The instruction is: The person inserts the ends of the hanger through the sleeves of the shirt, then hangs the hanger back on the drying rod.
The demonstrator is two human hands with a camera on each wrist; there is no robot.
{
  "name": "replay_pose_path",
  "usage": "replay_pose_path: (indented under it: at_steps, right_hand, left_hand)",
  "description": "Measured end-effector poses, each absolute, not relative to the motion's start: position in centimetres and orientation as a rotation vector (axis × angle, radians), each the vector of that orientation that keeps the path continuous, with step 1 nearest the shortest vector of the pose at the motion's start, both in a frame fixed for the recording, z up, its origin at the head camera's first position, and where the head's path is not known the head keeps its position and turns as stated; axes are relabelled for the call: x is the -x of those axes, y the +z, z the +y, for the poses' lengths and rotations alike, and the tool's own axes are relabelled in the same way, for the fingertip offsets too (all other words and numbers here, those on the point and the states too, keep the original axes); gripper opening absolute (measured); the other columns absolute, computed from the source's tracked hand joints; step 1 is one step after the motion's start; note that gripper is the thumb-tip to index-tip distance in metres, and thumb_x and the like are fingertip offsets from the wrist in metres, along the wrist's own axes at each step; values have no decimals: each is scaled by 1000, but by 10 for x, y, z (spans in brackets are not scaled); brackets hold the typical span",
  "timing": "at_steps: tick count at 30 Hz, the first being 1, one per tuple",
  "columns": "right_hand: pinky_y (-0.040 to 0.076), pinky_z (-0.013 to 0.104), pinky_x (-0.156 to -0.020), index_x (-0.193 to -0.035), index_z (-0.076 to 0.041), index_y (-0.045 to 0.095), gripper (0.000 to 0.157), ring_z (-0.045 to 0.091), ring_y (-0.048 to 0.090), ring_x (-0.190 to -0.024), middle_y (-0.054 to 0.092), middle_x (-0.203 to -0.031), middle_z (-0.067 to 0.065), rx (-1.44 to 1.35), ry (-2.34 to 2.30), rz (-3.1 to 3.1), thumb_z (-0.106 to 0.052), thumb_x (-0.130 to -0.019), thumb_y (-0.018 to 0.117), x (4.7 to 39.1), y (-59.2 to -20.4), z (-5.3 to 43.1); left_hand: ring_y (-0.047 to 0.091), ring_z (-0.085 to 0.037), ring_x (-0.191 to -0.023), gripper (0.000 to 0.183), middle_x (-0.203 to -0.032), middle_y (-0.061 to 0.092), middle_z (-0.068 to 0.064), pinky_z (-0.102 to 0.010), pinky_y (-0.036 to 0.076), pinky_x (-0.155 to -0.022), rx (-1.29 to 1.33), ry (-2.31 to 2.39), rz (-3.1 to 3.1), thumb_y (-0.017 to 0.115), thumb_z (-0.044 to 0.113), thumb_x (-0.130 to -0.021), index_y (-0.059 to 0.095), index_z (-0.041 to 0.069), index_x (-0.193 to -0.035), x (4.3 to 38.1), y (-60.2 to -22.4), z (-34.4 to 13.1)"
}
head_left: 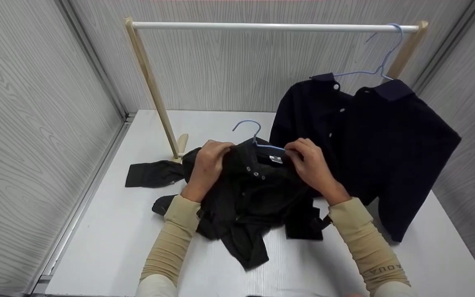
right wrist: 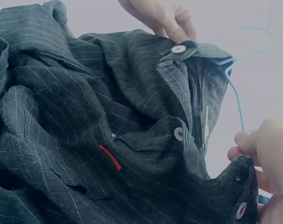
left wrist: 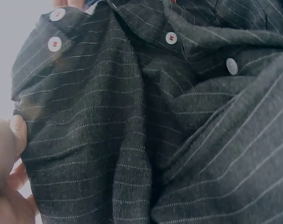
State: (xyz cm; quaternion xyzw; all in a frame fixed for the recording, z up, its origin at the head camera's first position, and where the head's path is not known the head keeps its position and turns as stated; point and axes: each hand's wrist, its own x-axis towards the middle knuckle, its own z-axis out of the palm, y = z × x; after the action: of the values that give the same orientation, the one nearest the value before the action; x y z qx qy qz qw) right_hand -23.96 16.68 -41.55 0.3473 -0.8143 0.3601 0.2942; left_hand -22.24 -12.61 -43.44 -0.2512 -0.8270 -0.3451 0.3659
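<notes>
A dark pinstriped shirt [head_left: 258, 198] with white buttons is held up in front of me. A blue wire hanger [head_left: 271, 147] sits partly inside its collar, with the hook standing above. My left hand [head_left: 206, 167] pinches the shirt at the shoulder on the left; its thumb and fingers show at the cloth's edge in the left wrist view. On the other side, my right hand [head_left: 311, 167] pinches the hanger's right arm, seen best as blue wire [right wrist: 237, 100] in the right wrist view. The right fingers lie close against the collar. The hanger's left arm is hidden by cloth.
A rack with a white rail [head_left: 262, 27] and wooden posts stands at the back. From its right end hangs a navy shirt [head_left: 369, 140] on another blue hanger [head_left: 382, 68]. One dark sleeve [head_left: 153, 174] lies on the white table [head_left: 109, 231] near the left post.
</notes>
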Motion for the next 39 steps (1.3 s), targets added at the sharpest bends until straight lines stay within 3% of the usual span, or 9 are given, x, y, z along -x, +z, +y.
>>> replay_pose_path:
  at_steps: [10,15,23,28,34,39]
  right_hand:
    - [46,21,-81,-87,-2,73,6,24,58,-90,57,-99,16,-878,1068,-2097,2,-89,69,242,-413,174]
    - [44,26,-88,-86,-1,73,3,27,56,-97,55,-103,20,-833,1076,-2100,-1,-88,71,242,-410,176]
    - [43,33,-90,-91,-1,74,11,26,56,-100,51,-110,19,-748,1078,-2170,-10,-93,68,238,-400,179]
    - [44,27,-84,-91,0,73,13,23,57,-95,55,-106,17,-724,1118,-2189,-11,-94,67,241,-392,178]
    - [44,22,-78,-91,-1,73,9,20,58,-89,59,-101,13,-706,1149,-2219,-8,-93,68,242,-388,179]
    - [45,22,-79,-91,-4,73,6,18,58,-91,60,-99,10,-693,1161,-2244,-7,-92,69,241,-388,182]
  left_hand:
    - [67,-24,-87,16,-91,74,-9,-38,53,-82,627,-826,-2138,59,6,-98,74,3,-101,220,-435,-144]
    - [68,-25,-87,17,-91,74,-11,-38,54,-82,617,-814,-2135,57,2,-98,74,2,-101,221,-435,-155]
    - [69,-27,-88,21,-92,74,-13,-37,55,-83,515,-854,-2088,56,-6,-95,75,2,-99,227,-421,-175]
    - [71,-28,-91,16,-95,75,-15,-39,56,-83,513,-851,-2100,58,4,-98,73,-1,-100,231,-416,-172]
    - [70,-28,-91,26,-96,74,-13,-43,52,-84,601,-811,-2187,59,22,-98,72,1,-103,232,-414,-169]
    - [70,-27,-88,20,-94,75,-13,-42,51,-79,610,-804,-2236,62,17,-96,73,1,-100,234,-415,-168]
